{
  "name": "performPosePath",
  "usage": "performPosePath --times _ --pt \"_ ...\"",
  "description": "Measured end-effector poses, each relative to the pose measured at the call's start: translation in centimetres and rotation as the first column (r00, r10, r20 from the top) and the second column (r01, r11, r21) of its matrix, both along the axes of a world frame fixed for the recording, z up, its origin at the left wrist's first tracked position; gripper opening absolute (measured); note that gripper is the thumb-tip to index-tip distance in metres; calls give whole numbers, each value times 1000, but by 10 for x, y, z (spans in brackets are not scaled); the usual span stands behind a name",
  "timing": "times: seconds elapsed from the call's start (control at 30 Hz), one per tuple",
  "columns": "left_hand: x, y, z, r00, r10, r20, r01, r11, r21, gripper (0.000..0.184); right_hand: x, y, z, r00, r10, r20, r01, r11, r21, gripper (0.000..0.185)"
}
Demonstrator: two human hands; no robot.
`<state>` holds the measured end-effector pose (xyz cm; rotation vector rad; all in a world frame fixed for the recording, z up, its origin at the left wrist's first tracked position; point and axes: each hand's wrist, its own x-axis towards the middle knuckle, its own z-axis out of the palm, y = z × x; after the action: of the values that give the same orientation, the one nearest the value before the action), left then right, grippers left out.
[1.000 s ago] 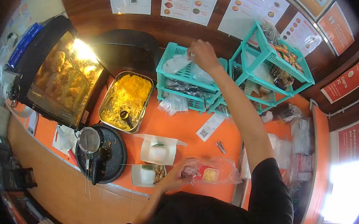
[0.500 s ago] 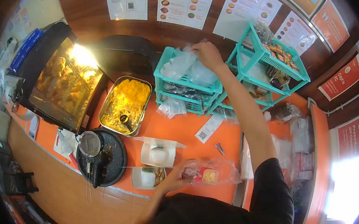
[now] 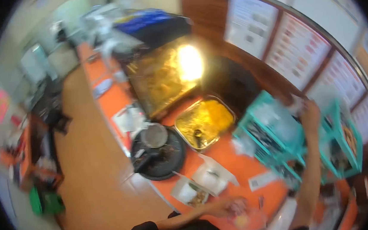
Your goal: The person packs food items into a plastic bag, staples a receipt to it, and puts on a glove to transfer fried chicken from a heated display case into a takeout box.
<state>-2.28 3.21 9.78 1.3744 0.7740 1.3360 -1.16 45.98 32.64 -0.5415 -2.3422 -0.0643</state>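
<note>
The view is smeared by motion. My left hand [image 3: 226, 207] is closed on a clear plastic bag [image 3: 249, 222] at the counter's front edge; reddish and yellow contents show through it. My right hand [image 3: 310, 110] reaches over the back of a teal basket rack [image 3: 257, 141], its fingers closed on a whitish, thin plastic bag [image 3: 296, 104]. White plastic bags [image 3: 279, 122] fill the rack's top basket. Left of my left hand stand two open paper boxes: one box [image 3: 213, 179] holds a white rounded mound, the other box [image 3: 188, 192] white food and brown pieces.
A metal tray [image 3: 190, 136] of yellow food sits behind a dark stone mortar [image 3: 164, 168] with a strainer [image 3: 154, 136] over it. A lit display case [image 3: 159, 78] stands at the back. A second teal rack [image 3: 354, 158] is at right; a paper slip [image 3: 262, 180] lies on the orange counter.
My head has turned left, so the scene has shifted right and tilted, and more floor shows. My right hand remains at the top basket; my left hand still holds its bag.
</note>
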Motion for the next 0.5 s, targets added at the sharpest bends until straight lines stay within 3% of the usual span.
performPosePath --times 0.03,0.1,0.13,0.2,0.23,0.3,0.33,0.4,0.47,0.5 --pt "-9 -6 6 996 87 -23 -87 996 2 63 -3 -16 13 996 -46 -72 63 964 259 20" --pt "1 -11 11 976 138 -166 -159 980 -116 65 -6 -50 47 977 -164 -136 179 979 101 19" --pt "9 -8 5 978 136 -156 -155 982 -112 65 3 -57 50 978 -166 -128 180 978 108 19" --pt "7 -6 -8 973 145 -178 -165 981 -100 66 10 -69 63 950 -112 -293 194 943 270 20" --pt "2 -9 10 973 146 -177 -165 982 -96 66 18 -70 67 950 -111 -293 195 942 275 20" --pt "-8 -13 42 998 -42 -51 14 885 -466 67 37 -68 72 944 -169 -284 222 961 165 27" --pt "-8 -11 34 997 -54 -50 24 885 -465 67 41 -66 73 942 -180 -283 233 958 166 27" --pt "3 -1 2 975 28 -222 -37 999 -34 69 60 -64 79 919 -71 -389 270 831 486 29" --pt "6 11 -21 989 -117 -88 127 986 110 70 75 -84 92 938 -111 -328 300 734 609 32" --pt "13 5 -14 989 -138 -58 139 990 7 70 84 -109 95 931 -133 -340 322 735 596 33"
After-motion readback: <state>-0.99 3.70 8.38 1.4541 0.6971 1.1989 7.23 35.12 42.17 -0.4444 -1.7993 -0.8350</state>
